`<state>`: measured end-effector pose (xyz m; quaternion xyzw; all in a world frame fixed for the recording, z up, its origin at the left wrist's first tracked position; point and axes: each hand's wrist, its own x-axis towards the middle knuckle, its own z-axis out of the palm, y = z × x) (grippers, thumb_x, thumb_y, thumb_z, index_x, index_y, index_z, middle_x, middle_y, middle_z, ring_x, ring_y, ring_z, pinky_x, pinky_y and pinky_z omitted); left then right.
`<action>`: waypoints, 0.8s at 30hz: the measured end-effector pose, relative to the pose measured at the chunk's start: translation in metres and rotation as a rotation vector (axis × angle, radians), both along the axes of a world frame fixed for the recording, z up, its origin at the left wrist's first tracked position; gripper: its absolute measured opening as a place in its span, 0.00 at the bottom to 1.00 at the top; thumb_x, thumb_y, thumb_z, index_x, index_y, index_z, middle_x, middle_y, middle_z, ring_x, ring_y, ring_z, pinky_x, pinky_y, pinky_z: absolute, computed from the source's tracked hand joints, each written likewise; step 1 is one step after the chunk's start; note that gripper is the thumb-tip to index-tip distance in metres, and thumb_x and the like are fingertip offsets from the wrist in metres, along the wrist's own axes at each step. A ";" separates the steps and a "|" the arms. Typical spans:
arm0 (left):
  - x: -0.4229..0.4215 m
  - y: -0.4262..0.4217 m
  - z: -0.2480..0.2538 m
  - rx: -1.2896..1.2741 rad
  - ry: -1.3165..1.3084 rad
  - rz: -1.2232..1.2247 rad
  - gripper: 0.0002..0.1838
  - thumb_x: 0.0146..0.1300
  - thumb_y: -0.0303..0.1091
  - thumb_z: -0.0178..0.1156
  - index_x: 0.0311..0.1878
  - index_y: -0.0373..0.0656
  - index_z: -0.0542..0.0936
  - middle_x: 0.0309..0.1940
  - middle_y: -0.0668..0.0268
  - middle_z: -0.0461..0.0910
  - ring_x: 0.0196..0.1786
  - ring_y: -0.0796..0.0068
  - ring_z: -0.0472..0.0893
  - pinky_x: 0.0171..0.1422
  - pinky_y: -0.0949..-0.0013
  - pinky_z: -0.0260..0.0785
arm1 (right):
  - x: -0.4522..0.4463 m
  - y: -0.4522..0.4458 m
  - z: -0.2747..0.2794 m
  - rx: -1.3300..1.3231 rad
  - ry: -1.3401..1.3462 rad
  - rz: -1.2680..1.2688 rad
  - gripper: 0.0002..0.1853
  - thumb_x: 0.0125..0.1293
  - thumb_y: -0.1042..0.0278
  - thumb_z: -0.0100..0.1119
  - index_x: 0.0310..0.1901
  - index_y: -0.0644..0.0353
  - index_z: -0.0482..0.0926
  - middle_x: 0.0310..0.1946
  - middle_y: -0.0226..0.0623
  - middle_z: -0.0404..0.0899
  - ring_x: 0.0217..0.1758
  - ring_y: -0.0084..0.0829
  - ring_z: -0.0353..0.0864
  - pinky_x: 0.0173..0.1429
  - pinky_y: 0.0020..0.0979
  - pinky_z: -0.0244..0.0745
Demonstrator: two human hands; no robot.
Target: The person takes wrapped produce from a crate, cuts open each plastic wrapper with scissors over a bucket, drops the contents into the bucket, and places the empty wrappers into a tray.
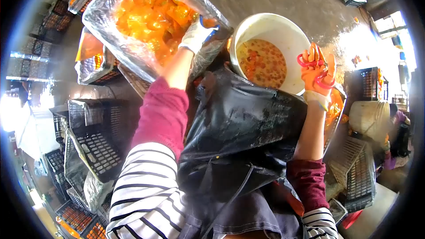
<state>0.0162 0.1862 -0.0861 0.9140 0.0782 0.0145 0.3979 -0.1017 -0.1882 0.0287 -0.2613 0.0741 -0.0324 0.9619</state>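
Observation:
My left hand (pixel 195 35), in a white glove with blue parts, reaches into a plastic-lined crate (pixel 99 15) near its right side. Orange pieces (pixel 150 17), which look like peppers, fill much of that crate. The fingers point away and down among them, so I cannot make out their grip. My right hand (pixel 318 73) wears an orange-coated glove and is raised beside a white tub. It grips red-handled scissors (pixel 323 79), with fingers around the handle loops; the blades are hard to see. In the white tub (pixel 294 40), small reddish-orange pieces (pixel 261 64) lie in cloudy liquid.
A black apron (pixel 248 110) covers my lap below the tub. Another container of orange pieces (pixel 332 108) is under my right forearm. Dark slatted crates (pixel 97 150) stand at left. At right are more crates (pixel 361 177), a pale barrel (pixel 369 117) and another person (pixel 400 137).

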 end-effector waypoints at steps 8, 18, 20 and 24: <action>0.013 -0.008 -0.020 0.204 0.026 0.029 0.23 0.56 0.51 0.60 0.49 0.47 0.79 0.44 0.53 0.81 0.48 0.53 0.80 0.51 0.55 0.71 | -0.006 0.003 -0.012 -0.333 -0.190 -0.041 0.25 0.67 0.55 0.53 0.64 0.48 0.64 0.64 0.51 0.63 0.65 0.48 0.65 0.70 0.50 0.60; -0.061 0.033 -0.009 -1.769 -0.003 0.278 0.20 0.59 0.35 0.58 0.54 0.40 0.74 0.52 0.53 0.76 0.55 0.50 0.76 0.59 0.49 0.71 | -0.008 0.006 0.006 -0.167 0.010 0.090 0.24 0.69 0.55 0.52 0.55 0.70 0.70 0.52 0.50 0.74 0.56 0.42 0.74 0.64 0.41 0.68; -0.071 0.033 0.010 -1.993 0.004 0.234 0.23 0.61 0.45 0.57 0.55 0.41 0.73 0.54 0.53 0.75 0.57 0.49 0.73 0.62 0.46 0.67 | -0.007 0.005 0.000 -0.160 -0.025 0.100 0.23 0.68 0.55 0.53 0.54 0.67 0.71 0.52 0.49 0.75 0.56 0.42 0.74 0.63 0.41 0.69; -0.058 0.013 0.031 -1.891 -0.125 0.205 0.21 0.67 0.46 0.54 0.55 0.41 0.73 0.52 0.54 0.77 0.53 0.54 0.76 0.59 0.55 0.69 | 0.001 0.002 -0.013 -0.171 0.025 0.127 0.22 0.67 0.55 0.55 0.53 0.64 0.73 0.51 0.48 0.77 0.56 0.40 0.76 0.61 0.40 0.71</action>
